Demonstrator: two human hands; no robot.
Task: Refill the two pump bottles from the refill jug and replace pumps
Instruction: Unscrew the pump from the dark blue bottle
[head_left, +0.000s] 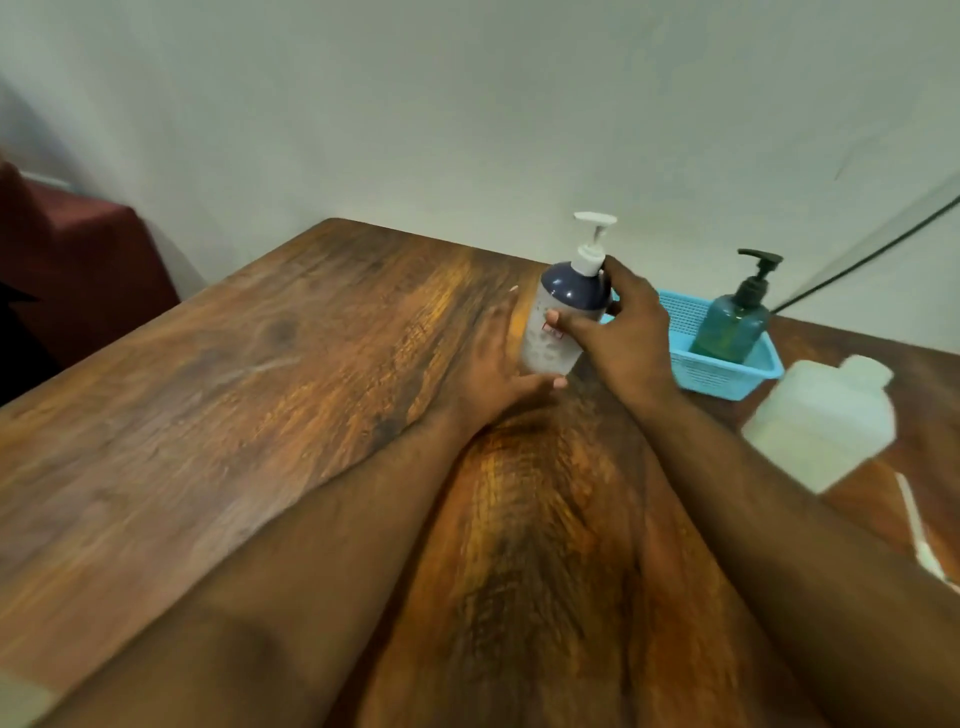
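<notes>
- Head view, centre: white pump bottle (558, 325) with dark navy shoulder and white pump (592, 244), tilted slightly, over the wooden table (260, 389); contact between base and table not discernible.
- Right hand (623, 332): wrapped round the bottle's upper body, thumb across the front label, index finger up near the pump collar; a firm hold.
- Left hand (498, 374): fingers fairly straight and motion-blurred, cupped beside and under the bottle's lower part (touching or just short of it, not clear); nothing gripped.
- Head view, right: green pump bottle (732, 327) with black pump, upright inside the blue basket (727, 376), just beyond the right hand.
- Head view, far right: translucent refill jug (826, 421), capped, standing on the table near the basket, apart from both hands.
- Handling, judged: smooth plastic body probably light and rigid, possibly slick if soapy; best hold round the waist with one hand, the collar (not the nozzle) twisted with the other.
- Jug likely heavier with sloshing liquid; two-handed grip advisable when pouring.
- Both pumps seated; no filling evident yet.
</notes>
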